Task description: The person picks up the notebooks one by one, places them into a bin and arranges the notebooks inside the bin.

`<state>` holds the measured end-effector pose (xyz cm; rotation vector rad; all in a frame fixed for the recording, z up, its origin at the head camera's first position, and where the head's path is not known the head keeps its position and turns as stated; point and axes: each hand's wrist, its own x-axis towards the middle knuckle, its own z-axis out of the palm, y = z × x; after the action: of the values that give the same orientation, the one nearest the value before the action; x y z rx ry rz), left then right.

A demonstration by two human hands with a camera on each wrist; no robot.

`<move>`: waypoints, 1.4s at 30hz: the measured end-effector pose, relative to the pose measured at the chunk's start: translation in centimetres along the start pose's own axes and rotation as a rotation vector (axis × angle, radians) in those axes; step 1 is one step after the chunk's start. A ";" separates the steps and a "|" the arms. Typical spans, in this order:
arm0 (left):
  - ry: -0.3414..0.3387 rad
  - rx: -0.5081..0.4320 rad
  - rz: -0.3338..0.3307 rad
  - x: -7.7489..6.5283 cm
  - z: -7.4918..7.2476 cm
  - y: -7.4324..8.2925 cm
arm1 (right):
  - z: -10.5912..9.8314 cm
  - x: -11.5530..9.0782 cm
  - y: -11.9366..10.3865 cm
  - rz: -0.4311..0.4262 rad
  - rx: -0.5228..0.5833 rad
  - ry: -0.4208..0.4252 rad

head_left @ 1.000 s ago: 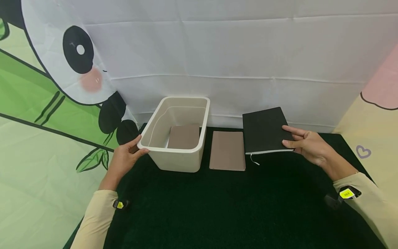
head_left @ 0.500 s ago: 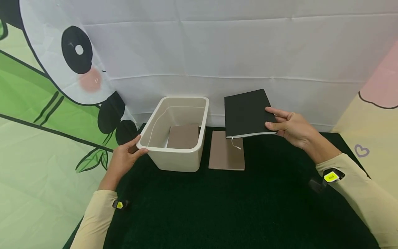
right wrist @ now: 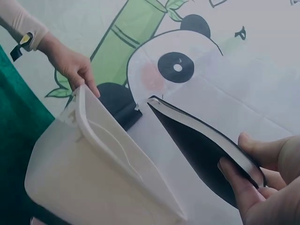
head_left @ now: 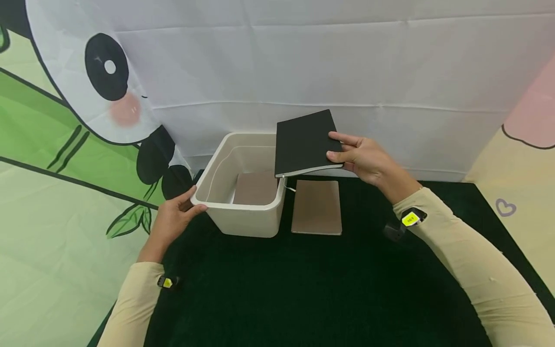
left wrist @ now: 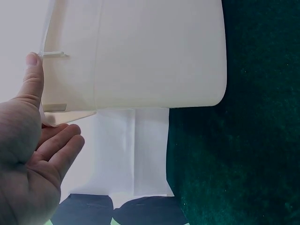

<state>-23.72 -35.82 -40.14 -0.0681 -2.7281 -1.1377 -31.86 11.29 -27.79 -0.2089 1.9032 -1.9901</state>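
Note:
A black notebook (head_left: 305,142) with white page edges and a pale ribbon marker is pinched at its right edge by my right hand (head_left: 362,156). Its left edge overlaps the right rim of a cream plastic bin (head_left: 247,220) in the head view. In the right wrist view, thumb and fingers press the notebook (right wrist: 201,140) from both faces. My left hand (head_left: 171,224) grips the bin's near left corner, thumb and fingers on either side of the rim. Inside the bin lies a brown-pink notebook (head_left: 256,188). A similar notebook (head_left: 316,207) lies flat just right of the bin.
Dark green cloth (head_left: 303,284) covers the table. Behind it hangs a white sheet (head_left: 390,72), with a printed panda and bamboo at left. The sheet's folds come down to the table's back edge, close behind the bin.
My right hand has carried the black notebook left and up, from right of the flat notebook to the bin's right rim. The left hand has stayed on the bin.

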 end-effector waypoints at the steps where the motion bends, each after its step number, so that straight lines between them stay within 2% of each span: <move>1: -0.001 -0.003 0.002 0.0 0.0 0.0 | 0.4 0.5 -0.1 0.000 0.003 0.001; 7: -0.012 -0.006 -0.015 0.0 -0.1 0.5 | 3.0 3.4 0.0 -0.008 0.029 0.008; 14: -0.005 -0.001 -0.025 -0.2 -0.1 0.4 | 6.0 5.7 0.8 -0.002 0.069 0.012; 20: -0.006 -0.001 -0.021 -0.4 0.2 0.4 | 8.1 7.5 1.9 -0.017 0.031 0.014; 24: 0.001 -0.008 -0.026 -0.4 0.1 0.4 | 9.5 8.3 2.7 -0.025 0.017 0.020; 36: -0.006 -0.003 -0.039 -0.4 0.1 0.3 | 12.9 10.5 4.8 -0.022 0.071 0.050; 42: -0.003 -0.018 -0.043 -0.4 0.2 0.6 | 14.1 11.0 5.1 -0.014 0.034 0.065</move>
<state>-23.32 -35.30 -39.93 -0.0138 -2.7348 -1.1743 -36.03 -5.97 -33.47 -0.1504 1.9101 -2.0610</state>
